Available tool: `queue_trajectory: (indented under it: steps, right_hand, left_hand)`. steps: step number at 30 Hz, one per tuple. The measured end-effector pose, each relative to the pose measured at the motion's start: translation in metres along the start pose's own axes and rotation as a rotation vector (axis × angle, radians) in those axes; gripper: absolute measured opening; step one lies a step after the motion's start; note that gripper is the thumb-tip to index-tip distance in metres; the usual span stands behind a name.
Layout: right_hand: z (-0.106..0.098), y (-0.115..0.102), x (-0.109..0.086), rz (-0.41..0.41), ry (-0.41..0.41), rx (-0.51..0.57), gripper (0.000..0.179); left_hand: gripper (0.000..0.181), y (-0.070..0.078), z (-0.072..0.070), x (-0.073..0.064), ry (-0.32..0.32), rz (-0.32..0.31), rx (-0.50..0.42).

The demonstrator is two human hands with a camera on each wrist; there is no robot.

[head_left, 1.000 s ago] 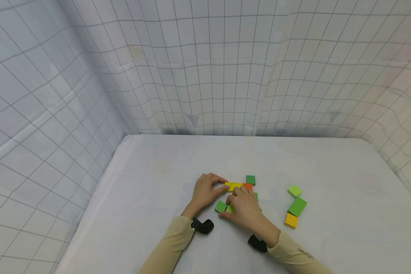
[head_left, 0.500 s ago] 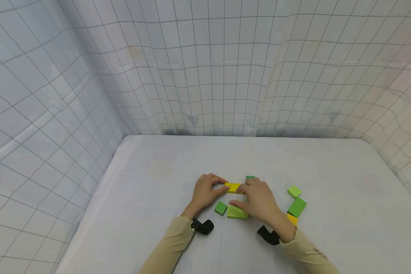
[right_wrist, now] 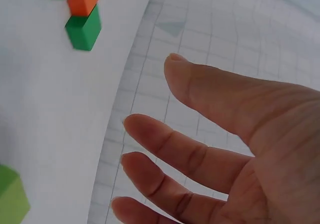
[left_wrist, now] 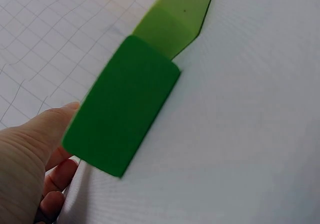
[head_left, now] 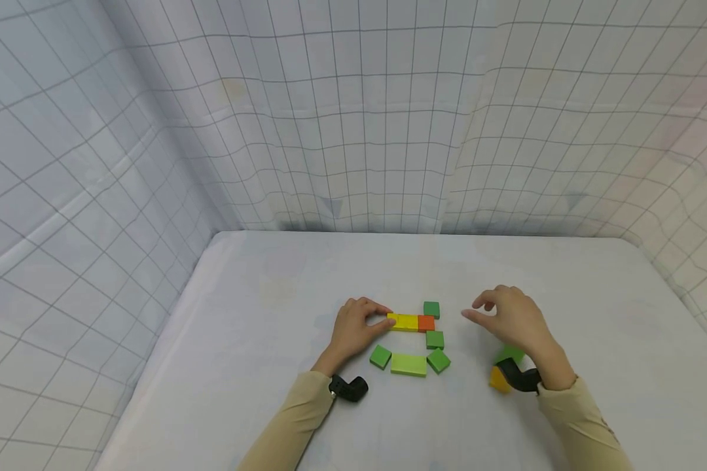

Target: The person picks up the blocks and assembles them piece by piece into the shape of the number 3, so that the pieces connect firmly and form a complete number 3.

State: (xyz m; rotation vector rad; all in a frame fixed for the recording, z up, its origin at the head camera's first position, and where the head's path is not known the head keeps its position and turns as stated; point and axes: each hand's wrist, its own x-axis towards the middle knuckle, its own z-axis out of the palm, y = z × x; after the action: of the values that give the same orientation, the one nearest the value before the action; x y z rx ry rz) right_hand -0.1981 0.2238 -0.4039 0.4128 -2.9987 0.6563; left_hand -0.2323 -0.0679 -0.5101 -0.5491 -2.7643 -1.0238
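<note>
My left hand (head_left: pixel 353 328) pinches the left end of a yellow block (head_left: pixel 402 322) between thumb and index finger. A red-orange block (head_left: pixel 427 323) lies against the yellow's right end. One green block (head_left: pixel 431 309) sits above the orange one and another green block (head_left: pixel 435 339) below it. Nearer me, a lime oblong block (head_left: pixel 409 365) lies between two turned green blocks, the left one (head_left: pixel 380 356) and the right one (head_left: pixel 438 360). My right hand (head_left: pixel 515 320) hovers to the right, its fingers loosely curved and apart, holding nothing, as the right wrist view (right_wrist: pixel 215 144) shows.
Under my right wrist lie a larger green block (head_left: pixel 511 354) and an orange-yellow block (head_left: pixel 498 379), both partly covered. Black wrist cameras, left (head_left: pixel 349 389) and right (head_left: pixel 518 375), sit on both wrists. White gridded cloth (head_left: pixel 389 131) rises behind the white table (head_left: pixel 271 281).
My right hand has moved right, from the middle blocks to above the right-hand group, uncovering the orange and green blocks. It now hides the lime block there. My left hand has stayed still.
</note>
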Motion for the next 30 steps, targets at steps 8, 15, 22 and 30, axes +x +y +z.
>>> queue_trajectory:
  steps: [8,15,22,30]
  right_hand:
    - [-0.008,0.042,-0.002,0.172,-0.198,-0.009,0.054]
    - [-0.004,0.065,-0.004,0.252,-0.313,-0.001,0.067]
    - [0.000,0.076,-0.005,0.251,-0.364,0.094,0.058]
    - [0.009,0.086,-0.001,0.225,-0.335,0.184,0.044]
  left_hand:
    - [0.025,-0.002,0.001,0.001,0.006,0.006,0.005]
    - [0.025,-0.003,0.001,0.001,0.000,0.006,0.007]
    - [0.024,-0.003,0.001,0.001,0.003,0.008,0.001]
    - [0.026,-0.003,0.001,0.001,0.001,0.008,0.003]
